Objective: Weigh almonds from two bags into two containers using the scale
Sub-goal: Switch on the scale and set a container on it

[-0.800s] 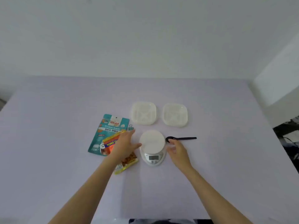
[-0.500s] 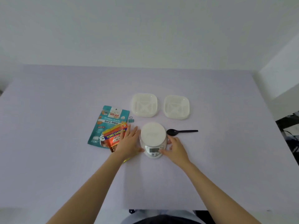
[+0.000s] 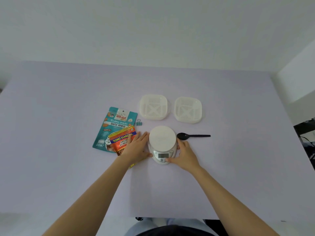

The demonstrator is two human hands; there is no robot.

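Teal bag (image 3: 109, 132): "Roasted Almonds", "85". Orange bag (image 3: 121, 139): "TONG GARDEN", "SALTED ALMON".

The person shows bare forearms (image 3: 95, 193), a dark top (image 3: 170, 231) and pale blue trousers (image 3: 146, 223).

- Scale (image 3: 162, 145): set on the table (image 3: 68, 133) between the left hand (image 3: 136, 149) and the right hand (image 3: 185, 155); touched by the former, held at its side by the latter.
- Salted almonds bag (image 3: 121, 139): laid partly under the left hand, overlapped onto the roasted almonds bag (image 3: 115, 123), which is placed left of and beyond that hand.
- Binder clip (image 3: 139, 122): placed beyond the left hand.
- Spoon (image 3: 192, 136): laid just beyond the right hand.
- Left container (image 3: 153, 107), right container (image 3: 188, 109): set side by side, well beyond both hands.
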